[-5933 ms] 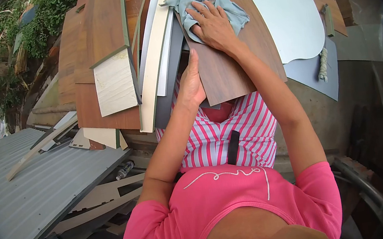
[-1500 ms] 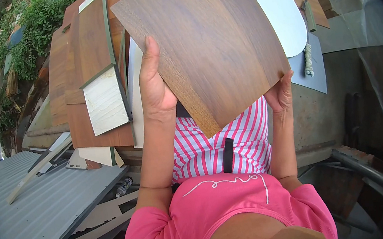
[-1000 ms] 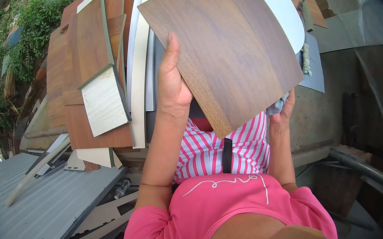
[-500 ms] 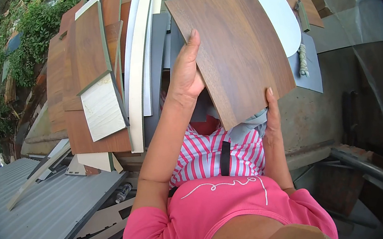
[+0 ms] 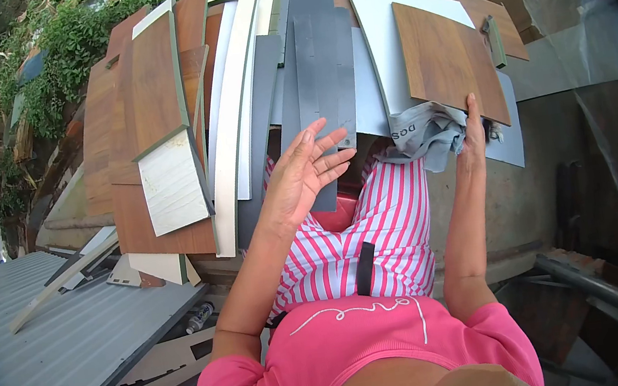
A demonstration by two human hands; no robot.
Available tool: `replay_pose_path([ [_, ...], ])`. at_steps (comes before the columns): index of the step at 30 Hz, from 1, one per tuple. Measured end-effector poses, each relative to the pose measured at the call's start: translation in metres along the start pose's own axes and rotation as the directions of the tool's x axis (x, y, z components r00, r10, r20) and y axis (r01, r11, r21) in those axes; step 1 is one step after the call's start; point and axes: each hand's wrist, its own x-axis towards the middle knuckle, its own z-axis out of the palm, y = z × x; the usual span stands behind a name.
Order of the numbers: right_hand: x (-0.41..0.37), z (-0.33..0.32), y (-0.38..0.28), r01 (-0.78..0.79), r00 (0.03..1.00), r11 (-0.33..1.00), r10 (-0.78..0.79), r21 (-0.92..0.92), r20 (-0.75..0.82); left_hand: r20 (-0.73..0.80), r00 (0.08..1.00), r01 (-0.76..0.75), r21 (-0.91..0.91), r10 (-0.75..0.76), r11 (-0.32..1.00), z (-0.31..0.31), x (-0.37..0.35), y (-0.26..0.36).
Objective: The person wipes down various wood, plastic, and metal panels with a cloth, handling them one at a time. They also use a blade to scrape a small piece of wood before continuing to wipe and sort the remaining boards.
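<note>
A brown wood-grain board (image 5: 447, 57) lies tilted over a white board (image 5: 374, 36) on the right. At its lower right corner is my right hand (image 5: 472, 128), its thumb on the board's edge and its other fingers hidden behind the board and a grey-blue cloth (image 5: 429, 130). The cloth hangs in folds below the board. My left hand (image 5: 306, 170) is empty, palm turned up and fingers spread, above dark grey panels (image 5: 322, 58) and beside a long dark grey strip (image 5: 257, 122).
Wood-grain boards (image 5: 155, 88) and pale strips (image 5: 234, 125) are stacked on the left. A short green-edged piece (image 5: 495, 42) lies at the right. Corrugated metal (image 5: 69, 326) is at the lower left, with a small bottle (image 5: 200, 317) beside it.
The brown board has moved right, onto the white board, with my right hand. My left hand has let go of it and moved down, fingers now spread. The dark grey panels are uncovered.
</note>
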Motion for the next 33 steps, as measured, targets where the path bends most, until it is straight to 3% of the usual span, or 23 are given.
replay_pose_path([
  [3, 0.004, -0.004, -0.016, -0.074, 0.997, 0.995, 0.071, -0.071, -0.042, -0.037, 0.997, -0.065, 0.118, 0.07, 0.991, -0.001, -0.013, 0.012],
  [5, 0.005, -0.016, -0.028, -0.278, 0.947, 0.877, 0.319, -0.392, 0.041, -0.047, 0.994, -0.095, 0.115, 0.101, 0.989, 0.004, -0.021, 0.016],
  [8, 0.007, -0.024, -0.024, -0.265, 0.952, 0.86, 0.306, -0.435, 0.025, 0.037, 0.989, -0.148, 0.194, 0.143, 0.97, 0.017, -0.039, 0.025],
  [11, 0.006, -0.024, -0.024, -0.278, 0.947, 0.847, 0.321, -0.453, 0.02, 0.417, 0.893, -0.286, 0.243, 0.167, 0.927, 0.046, -0.066, 0.041],
  [13, 0.005, -0.019, -0.02, -0.093, 0.985, 0.836, 0.155, -0.54, 0.071, 0.635, 0.761, -0.345, 0.218, 0.136, 0.913, 0.064, -0.077, 0.053],
  [14, 0.003, -0.016, -0.022, -0.091, 0.985, 0.837, 0.156, -0.54, 0.076, 0.733, 0.67, -0.354, 0.173, 0.12, 0.919, 0.072, -0.079, 0.054],
  [16, -0.007, -0.009, -0.029, -0.109, 0.973, 0.756, 0.214, -0.646, 0.086, 0.833, 0.542, -0.218, 0.014, 0.109, 0.976, 0.09, -0.083, 0.053],
  [17, -0.013, -0.003, -0.03, -0.105, 0.972, 0.757, 0.214, -0.645, 0.093, 0.833, 0.542, -0.224, 0.015, 0.111, 0.975, 0.098, -0.086, 0.052],
  [19, -0.027, 0.008, -0.027, -0.024, 0.99, 0.699, 0.117, -0.715, 0.081, 0.89, 0.438, -0.065, -0.112, 0.13, 0.992, 0.11, -0.092, 0.047],
  [21, -0.028, 0.002, -0.024, -0.021, 0.99, 0.705, 0.113, -0.709, 0.083, 0.884, 0.449, 0.009, -0.149, 0.13, 0.989, 0.114, -0.094, 0.038],
  [23, -0.036, 0.0, -0.022, -0.025, 0.991, 0.735, 0.108, -0.677, 0.08, 0.876, 0.465, 0.079, -0.186, 0.129, 0.979, 0.115, -0.093, 0.033],
  [25, -0.042, 0.0, -0.02, -0.025, 0.99, 0.752, 0.11, -0.658, 0.087, 0.874, 0.457, 0.056, -0.211, 0.162, 0.976, 0.115, -0.09, 0.032],
  [28, -0.055, -0.006, -0.018, -0.1, 0.988, 0.913, 0.137, -0.395, 0.067, 0.841, 0.509, 0.0, -0.215, 0.185, 0.977, 0.117, -0.091, 0.036],
  [29, -0.057, -0.007, -0.017, -0.109, 0.988, 0.911, 0.144, -0.397, 0.059, 0.837, 0.516, 0.007, -0.218, 0.183, 0.976, 0.118, -0.091, 0.036],
  [31, -0.067, -0.014, -0.01, -0.25, 0.955, 0.968, 0.25, -0.021, 0.159, 0.791, 0.587, 0.011, -0.221, 0.173, 0.975, 0.116, -0.093, 0.034],
  [32, -0.072, -0.017, -0.005, -0.322, 0.935, 0.942, 0.302, 0.092, 0.187, 0.766, 0.612, 0.003, -0.249, 0.195, 0.969, 0.114, -0.09, 0.034],
  [33, -0.076, -0.019, 0.001, -0.394, 0.887, 0.904, 0.327, 0.165, 0.325, 0.763, 0.622, 0.026, -0.248, 0.179, 0.968, 0.112, -0.092, 0.031],
])
